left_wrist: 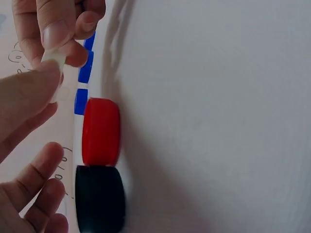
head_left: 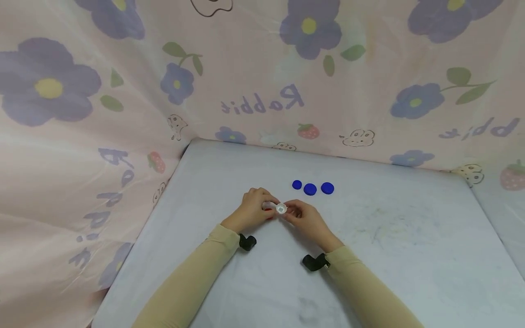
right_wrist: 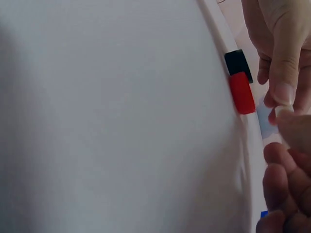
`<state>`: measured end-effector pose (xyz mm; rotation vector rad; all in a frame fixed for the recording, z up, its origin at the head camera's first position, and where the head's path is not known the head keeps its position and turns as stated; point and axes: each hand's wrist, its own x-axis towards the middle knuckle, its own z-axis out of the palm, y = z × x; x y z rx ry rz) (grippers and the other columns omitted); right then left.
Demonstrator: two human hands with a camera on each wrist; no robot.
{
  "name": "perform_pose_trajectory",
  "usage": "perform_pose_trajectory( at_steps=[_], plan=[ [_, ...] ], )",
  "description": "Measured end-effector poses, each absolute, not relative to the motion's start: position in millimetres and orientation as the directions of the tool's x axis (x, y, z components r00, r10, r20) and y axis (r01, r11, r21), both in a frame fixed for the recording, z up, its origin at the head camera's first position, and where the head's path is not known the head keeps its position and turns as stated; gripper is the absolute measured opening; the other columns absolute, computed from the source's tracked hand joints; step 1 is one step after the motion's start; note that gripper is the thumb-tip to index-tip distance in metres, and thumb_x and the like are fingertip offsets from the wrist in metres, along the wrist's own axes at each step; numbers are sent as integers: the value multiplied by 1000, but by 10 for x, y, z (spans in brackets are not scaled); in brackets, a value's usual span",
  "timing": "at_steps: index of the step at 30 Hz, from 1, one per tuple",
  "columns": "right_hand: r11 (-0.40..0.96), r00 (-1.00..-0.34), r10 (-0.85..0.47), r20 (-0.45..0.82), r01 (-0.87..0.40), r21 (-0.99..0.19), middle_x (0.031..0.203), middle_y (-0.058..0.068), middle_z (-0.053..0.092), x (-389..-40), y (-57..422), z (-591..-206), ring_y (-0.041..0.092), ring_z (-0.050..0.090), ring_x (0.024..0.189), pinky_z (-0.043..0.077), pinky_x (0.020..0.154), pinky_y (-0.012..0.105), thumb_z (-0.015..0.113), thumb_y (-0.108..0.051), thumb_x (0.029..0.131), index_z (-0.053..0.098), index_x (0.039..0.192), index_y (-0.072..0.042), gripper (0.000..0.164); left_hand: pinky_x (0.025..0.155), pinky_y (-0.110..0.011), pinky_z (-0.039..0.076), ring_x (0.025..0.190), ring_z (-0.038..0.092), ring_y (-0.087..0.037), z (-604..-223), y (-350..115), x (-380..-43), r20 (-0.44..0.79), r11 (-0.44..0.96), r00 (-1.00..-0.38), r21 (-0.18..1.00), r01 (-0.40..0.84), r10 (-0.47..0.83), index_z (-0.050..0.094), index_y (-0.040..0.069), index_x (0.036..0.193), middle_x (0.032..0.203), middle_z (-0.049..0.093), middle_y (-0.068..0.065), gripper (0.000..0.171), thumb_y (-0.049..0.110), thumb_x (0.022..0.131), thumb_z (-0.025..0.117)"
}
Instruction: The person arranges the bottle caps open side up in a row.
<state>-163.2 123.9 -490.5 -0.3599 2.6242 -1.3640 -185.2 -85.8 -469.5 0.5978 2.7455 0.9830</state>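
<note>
Both hands meet over the table around a small round white piece (head_left: 281, 208) with a squarish mark in its centre. My left hand (head_left: 256, 207) pinches one side of it between thumb and finger. From the other side my right hand (head_left: 304, 218) pinches it too. Fingertips cover much of the white piece (left_wrist: 54, 58) in the left wrist view. A red disc (left_wrist: 101, 132) lies on the table close by, with a black disc (left_wrist: 99, 199) beside it. From the head, the red disc is mostly hidden by the left hand, and the black disc cannot be made out.
Behind the hands, three blue discs (head_left: 310, 189) lie in a loose row on the white tabletop (head_left: 402, 273). A flower-printed curtain (head_left: 254, 68) hangs along the back and left sides. Grey smudges mark the table's right part.
</note>
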Motion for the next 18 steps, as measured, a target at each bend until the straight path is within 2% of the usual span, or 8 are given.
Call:
perform_pose_trajectory(
  at_steps=[5, 18],
  plan=[
    [591, -960, -275, -51, -127, -797, 88, -5, 62, -1609, 1210, -4966, 15, 57, 78, 47, 70, 33, 73, -26, 88, 65, 114, -18, 28, 100, -42, 26, 119, 40, -23, -4745, -880, -1851, -43, 732, -891, 589, 343, 452, 71, 28, 112, 122, 54, 2, 28, 38, 86, 74],
    [645, -959, -277, -66, -135, -753, 84, -5, 58, -1588, 1153, -4966, 15, 51, 74, 42, 65, 33, 76, -29, 85, 68, 108, -17, 27, 89, -36, 31, 106, 44, -16, -4846, -938, -1872, -81, 709, -859, 606, 361, 506, 72, 24, 112, 111, 55, 6, 33, 36, 82, 78]
  ],
)
